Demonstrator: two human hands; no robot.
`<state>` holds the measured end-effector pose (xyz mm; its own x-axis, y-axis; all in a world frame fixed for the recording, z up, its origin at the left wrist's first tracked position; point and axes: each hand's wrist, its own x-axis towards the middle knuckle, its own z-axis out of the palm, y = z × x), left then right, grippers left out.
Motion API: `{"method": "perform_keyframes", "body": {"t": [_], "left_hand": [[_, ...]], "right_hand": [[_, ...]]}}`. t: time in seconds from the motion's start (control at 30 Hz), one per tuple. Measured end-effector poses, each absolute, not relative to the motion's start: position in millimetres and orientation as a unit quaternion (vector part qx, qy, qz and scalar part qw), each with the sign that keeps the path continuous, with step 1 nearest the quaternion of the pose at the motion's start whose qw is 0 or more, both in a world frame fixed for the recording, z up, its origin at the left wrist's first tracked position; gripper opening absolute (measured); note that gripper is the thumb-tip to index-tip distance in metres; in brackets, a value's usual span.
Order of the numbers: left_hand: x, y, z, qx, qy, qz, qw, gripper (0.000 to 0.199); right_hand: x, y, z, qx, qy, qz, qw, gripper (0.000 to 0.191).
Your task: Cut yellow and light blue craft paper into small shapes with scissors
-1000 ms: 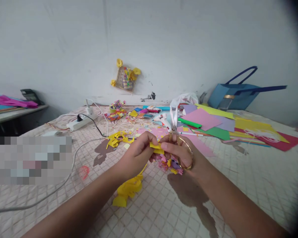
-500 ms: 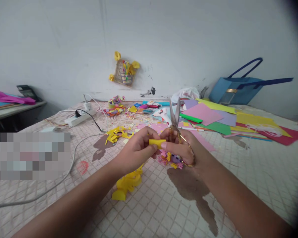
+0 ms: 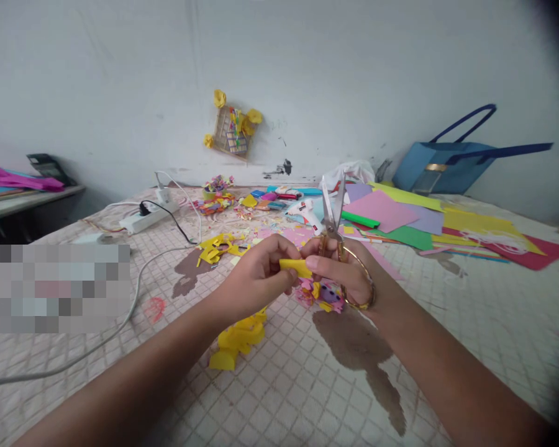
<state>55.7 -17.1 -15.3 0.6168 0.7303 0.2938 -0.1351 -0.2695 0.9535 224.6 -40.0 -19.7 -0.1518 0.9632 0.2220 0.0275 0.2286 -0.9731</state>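
Between the two hands, a small piece of yellow paper point(image 3: 295, 267) is held off the quilted cloth point(image 3: 284, 385). The left hand point(image 3: 263, 270) pinches its left end between thumb and curled fingers; the right hand point(image 3: 349, 270) grips the other end, its thumb lying across the paper. Hooked on the right hand's fingers are gold-handled scissors point(image 3: 330, 231), blades pointing up and parted, away from the paper. Just under and beside the right hand's fingers sits a cluster of pink, yellow and purple paper cutouts point(image 3: 326, 295). On the near side of the left hand lie yellow cut pieces point(image 3: 238, 338), partly hidden by its wrist; beyond its knuckles are yellow offcuts point(image 3: 218, 248). Past the scissors, a white glue gun point(image 3: 306, 212) rests near scattered scraps, and colored sheets point(image 3: 382, 211) spread beyond the right hand, to its right.
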Motion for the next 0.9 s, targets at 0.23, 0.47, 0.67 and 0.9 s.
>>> {"method": "perform_keyframes", "body": {"t": [0.23,0.47,0.67,0.9], "left_hand": [[55.4,-14.9,-19.2,0.710,0.209,0.368,0.562,0.015],[54.5,-15.3,-17.6,0.712,0.186,0.364,0.571,0.016],[54.9,-17.2,-16.0,0.709,0.189,0.358,0.578,0.015],[54.0,-17.3,-17.5,0.721,0.186,0.340,0.575,0.016]], "right_hand": [[224.8,-39.2,-20.4,-0.401,-0.605,0.472,0.500,0.015],[224.7,-42.3,-19.4,-0.383,-0.607,0.487,0.498,0.014],[223.7,-42.8,-18.8,-0.399,-0.603,0.485,0.492,0.014],[218.1,-50.0,-8.6,-0.450,-0.587,0.480,0.472,0.018]]}}
